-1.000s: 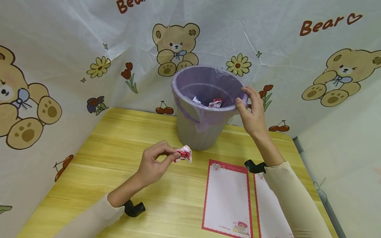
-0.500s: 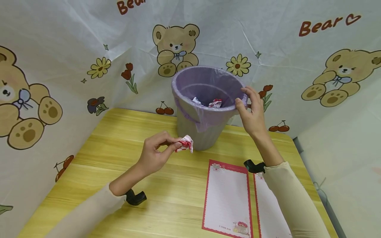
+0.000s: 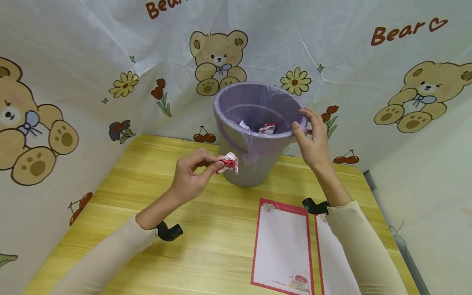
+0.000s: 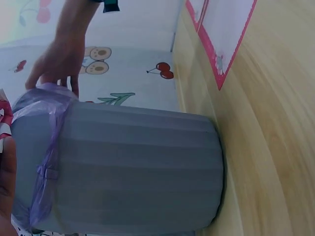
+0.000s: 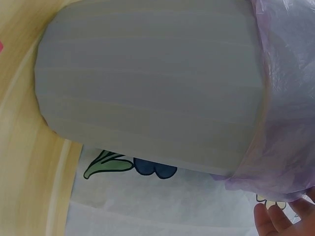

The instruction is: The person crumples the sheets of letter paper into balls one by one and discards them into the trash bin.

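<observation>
My left hand (image 3: 189,176) pinches a crumpled red-and-white paper (image 3: 229,163) between thumb and fingers, in front of the bin's upper wall. The grey trash bin (image 3: 245,174) stands upright on the table, lined with a thin purple plastic bag (image 3: 254,149) folded over its rim. Two crumpled papers (image 3: 267,128) show inside it. At the bin's right side, my right hand (image 3: 315,141) grips the bag-covered rim, thumb in front and fingers behind. In the left wrist view, the held paper (image 4: 5,118) shows only at the left edge, beside the bin wall (image 4: 133,167).
Two red-bordered letter sheets (image 3: 282,246) lie on the wooden table (image 3: 147,180) at front right; the right forearm partly covers one sheet (image 3: 333,254). A bear-printed cloth (image 3: 155,49) hangs behind the bin and along both sides. Black wrist mounts (image 3: 169,232) sit on both wrists.
My left hand has risen with the crumpled paper, from below the bin's base to in front of its upper wall. The right hand and the bin have stayed put.
</observation>
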`<state>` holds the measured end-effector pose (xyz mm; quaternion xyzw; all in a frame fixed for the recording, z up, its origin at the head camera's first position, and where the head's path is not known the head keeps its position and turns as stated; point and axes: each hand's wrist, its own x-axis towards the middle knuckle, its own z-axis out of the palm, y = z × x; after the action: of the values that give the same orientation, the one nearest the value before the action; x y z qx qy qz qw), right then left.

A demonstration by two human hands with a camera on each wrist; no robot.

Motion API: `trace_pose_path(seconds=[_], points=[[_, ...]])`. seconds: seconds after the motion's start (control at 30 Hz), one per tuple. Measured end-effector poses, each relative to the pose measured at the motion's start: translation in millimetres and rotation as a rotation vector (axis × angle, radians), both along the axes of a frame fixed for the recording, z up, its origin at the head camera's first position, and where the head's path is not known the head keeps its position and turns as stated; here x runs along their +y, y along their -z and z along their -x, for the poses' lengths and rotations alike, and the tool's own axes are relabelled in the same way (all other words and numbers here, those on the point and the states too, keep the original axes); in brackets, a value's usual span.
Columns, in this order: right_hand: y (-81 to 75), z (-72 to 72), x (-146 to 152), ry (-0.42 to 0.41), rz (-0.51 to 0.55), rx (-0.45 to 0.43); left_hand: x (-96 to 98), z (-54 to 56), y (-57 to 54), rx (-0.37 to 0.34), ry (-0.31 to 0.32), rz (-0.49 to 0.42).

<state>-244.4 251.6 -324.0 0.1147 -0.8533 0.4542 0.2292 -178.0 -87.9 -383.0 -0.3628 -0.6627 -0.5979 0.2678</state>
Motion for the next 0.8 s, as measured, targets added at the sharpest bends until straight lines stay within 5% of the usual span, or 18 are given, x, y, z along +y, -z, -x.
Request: trace_pose_path(seconds=[0.8], points=[[4.1,4.5,0,-0.025,0.055,0.02,-2.8,25.5,-47.1,0.124,0.031,0.034]])
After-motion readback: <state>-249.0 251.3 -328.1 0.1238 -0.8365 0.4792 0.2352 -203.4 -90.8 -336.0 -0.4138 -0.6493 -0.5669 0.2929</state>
